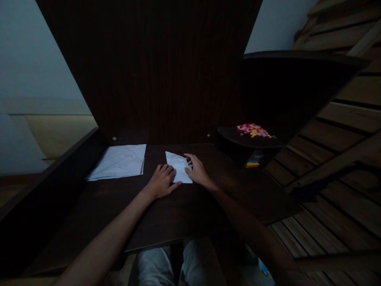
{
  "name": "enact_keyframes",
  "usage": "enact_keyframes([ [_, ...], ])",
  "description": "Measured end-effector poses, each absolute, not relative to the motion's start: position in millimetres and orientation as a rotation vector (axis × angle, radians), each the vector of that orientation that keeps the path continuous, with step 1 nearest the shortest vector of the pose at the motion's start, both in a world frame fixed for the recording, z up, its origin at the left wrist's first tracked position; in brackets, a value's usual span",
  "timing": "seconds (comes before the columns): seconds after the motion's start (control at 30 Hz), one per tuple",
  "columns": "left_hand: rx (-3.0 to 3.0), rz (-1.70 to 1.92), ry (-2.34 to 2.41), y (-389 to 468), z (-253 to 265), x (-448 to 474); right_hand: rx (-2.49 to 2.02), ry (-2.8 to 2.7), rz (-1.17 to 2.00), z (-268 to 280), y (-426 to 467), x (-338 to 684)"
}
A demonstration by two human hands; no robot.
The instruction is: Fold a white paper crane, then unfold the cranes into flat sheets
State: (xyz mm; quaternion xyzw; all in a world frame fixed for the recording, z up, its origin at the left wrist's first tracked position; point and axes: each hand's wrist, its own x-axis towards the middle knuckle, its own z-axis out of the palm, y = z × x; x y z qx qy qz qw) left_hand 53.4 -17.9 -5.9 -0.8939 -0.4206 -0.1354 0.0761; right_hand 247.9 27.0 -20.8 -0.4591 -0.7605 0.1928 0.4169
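Note:
A small folded sheet of white paper [180, 169] lies on the dark desk in front of me, with a pointed corner at its upper left. My left hand [161, 180] rests flat over the paper's left edge, palm down, fingers stretched and thumb apart along the lower edge. On the other side, my right hand [197, 170] is curled round the right edge. Its thumb lies on top of the paper while the fingers bend at the upper right corner, partly hidden.
A stack of white paper sheets [120, 162] lies at the desk's left. Small pink and yellow pieces [254, 130] are heaped on a corner shelf [232, 136] at the right. A raised side board [56, 171] borders the desk's left. Wooden slats [339, 190] stand at the right.

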Motion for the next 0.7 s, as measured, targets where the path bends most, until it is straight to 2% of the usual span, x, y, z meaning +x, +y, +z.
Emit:
enact_keyframes([
  [0.27, -2.8, -0.435, -1.045, -20, -6, 57, -1.121, -1.928, 0.5, -23, 28, 247],
  [0.7, -2.693, -0.376, -1.097, -24, -7, 67, -1.046, -2.07, 0.476, -22, 21, 241],
])
